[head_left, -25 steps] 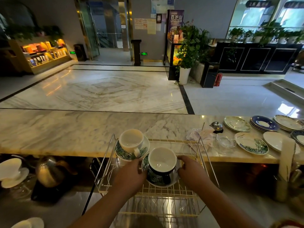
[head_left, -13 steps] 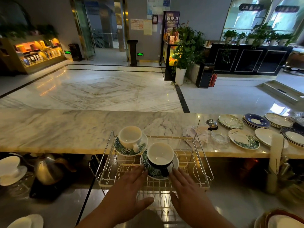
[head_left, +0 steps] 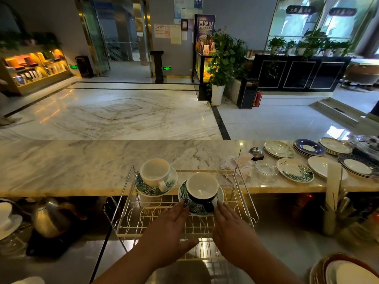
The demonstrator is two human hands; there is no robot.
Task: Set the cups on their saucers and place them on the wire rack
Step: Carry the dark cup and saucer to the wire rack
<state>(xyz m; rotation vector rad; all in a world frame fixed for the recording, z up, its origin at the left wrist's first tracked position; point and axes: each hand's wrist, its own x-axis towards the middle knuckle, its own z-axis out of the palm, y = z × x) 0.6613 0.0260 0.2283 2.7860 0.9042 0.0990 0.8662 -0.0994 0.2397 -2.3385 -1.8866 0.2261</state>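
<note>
Wire rack (head_left: 123, 201) holds dark cup (head_left: 202, 189) on leaf-print saucer (head_left: 184, 198), beside white cup (head_left: 154, 173). L hand (head_left: 170, 228), R hand (head_left: 231, 228) flat, fingers straight, empty, at saucer rim. Step: 2nd set placed. Next, prob.: withdraw, reach for spare saucers (head_left: 295, 170).

White cup (head_left: 156, 173) and seemingly navy cup (head_left: 202, 190) on green-leaf-patterned saucers (head_left: 150, 188).

Wire rack (head_left: 201, 225) bearing two leaf-print saucers (head_left: 151, 190) (head_left: 194, 209); marble counter (head_left: 82, 167) bearing plates (head_left: 295, 173)

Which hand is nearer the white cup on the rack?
Left. The left hand is in front of the white cup; the right hand is farther right, past the dark cup.
</note>
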